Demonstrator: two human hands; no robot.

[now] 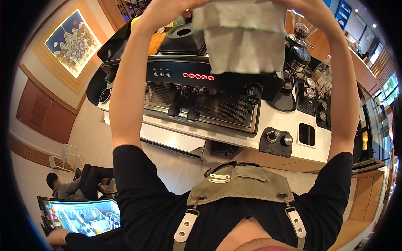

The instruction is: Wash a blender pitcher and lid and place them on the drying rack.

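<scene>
At the top of the view, a grey-white cloth hangs spread out with a fold across it. My left hand grips its upper left corner, and my right hand has the upper right one; some fingertips are cut off by the picture's edge. Behind and below the cloth stands a black espresso machine with a row of lit red buttons. Two portafilters sit locked in over its metal drip tray. The cloth hides part of the machine's top and front panel.
Right of the machine are a coffee grinder, syrup bottles, and a tamping stand beside a square counter opening. A lit display freezer stands lower left, with a seated person beyond and another person's hand nearby.
</scene>
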